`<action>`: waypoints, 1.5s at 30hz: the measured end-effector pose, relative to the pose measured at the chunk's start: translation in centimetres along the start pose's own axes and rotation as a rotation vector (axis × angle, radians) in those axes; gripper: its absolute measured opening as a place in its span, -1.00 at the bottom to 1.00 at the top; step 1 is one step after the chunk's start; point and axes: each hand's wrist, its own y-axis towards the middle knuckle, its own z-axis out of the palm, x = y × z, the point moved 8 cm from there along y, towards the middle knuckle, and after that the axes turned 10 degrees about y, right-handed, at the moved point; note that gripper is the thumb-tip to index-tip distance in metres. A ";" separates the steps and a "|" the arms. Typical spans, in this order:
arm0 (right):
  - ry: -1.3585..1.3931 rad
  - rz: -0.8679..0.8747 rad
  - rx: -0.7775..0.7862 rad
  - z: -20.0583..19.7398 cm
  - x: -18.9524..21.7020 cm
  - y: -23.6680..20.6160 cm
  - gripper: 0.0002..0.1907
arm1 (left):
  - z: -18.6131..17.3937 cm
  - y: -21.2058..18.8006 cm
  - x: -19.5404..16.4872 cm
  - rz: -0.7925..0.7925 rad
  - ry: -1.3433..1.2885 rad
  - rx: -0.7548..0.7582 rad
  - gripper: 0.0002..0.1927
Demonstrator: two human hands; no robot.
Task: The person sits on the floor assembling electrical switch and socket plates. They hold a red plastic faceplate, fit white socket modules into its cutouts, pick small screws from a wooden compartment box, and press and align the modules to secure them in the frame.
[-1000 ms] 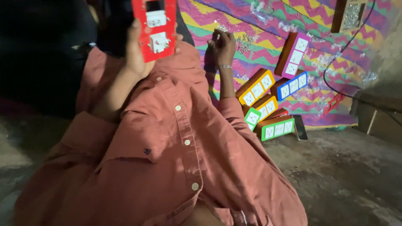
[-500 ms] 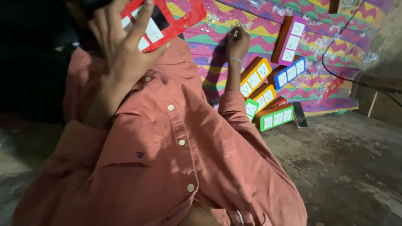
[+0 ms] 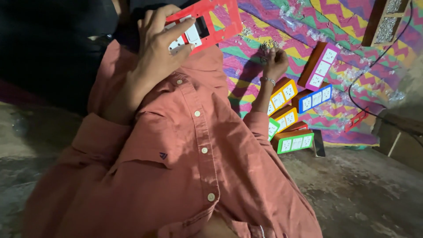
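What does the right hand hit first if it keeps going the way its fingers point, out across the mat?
Probably the scatter of small silvery screws on the zigzag mat; the right hand already seems to touch them at its fingertips. Beyond them only bare mat shows. Depth is hard to judge.

A bare grey concrete floor [image 3: 365, 194] carries a zigzag-patterned mat [image 3: 352, 26] in pink, purple, green and yellow, spread across the upper right of the view. On the mat lies a cluster of wooden switch boxes with coloured faceplates: a pink-faced box [image 3: 319, 66] tilted on end, a blue-faced one [image 3: 313, 98] just below it, two yellow-faced boxes [image 3: 283, 93] stacked close together, and a green-faced box [image 3: 294, 142] at the mat's lower edge, near the floor. Small silvery screws [image 3: 245, 33] and clear plastic scraps [image 3: 348, 79] are scattered over the mat. A black cable [image 3: 387, 53] crosses its right side.
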 end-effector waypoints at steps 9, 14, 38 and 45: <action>0.667 0.192 0.480 6.2 7.9 -6.9 -0.93 | 0.0 0.1 -0.5 0.029 0.036 0.007 -0.46; 0.571 0.217 0.645 11.4 13.0 -11.3 -0.92 | -0.1 0.4 -1.2 0.041 0.086 -0.021 -0.45; 0.171 -0.081 0.403 11.8 16.3 -11.9 -0.61 | -0.2 1.0 -3.7 0.132 0.201 0.089 -0.36; 0.342 0.000 0.452 12.9 14.3 -11.2 -0.64 | 0.6 0.8 -3.5 0.182 0.238 0.116 -0.52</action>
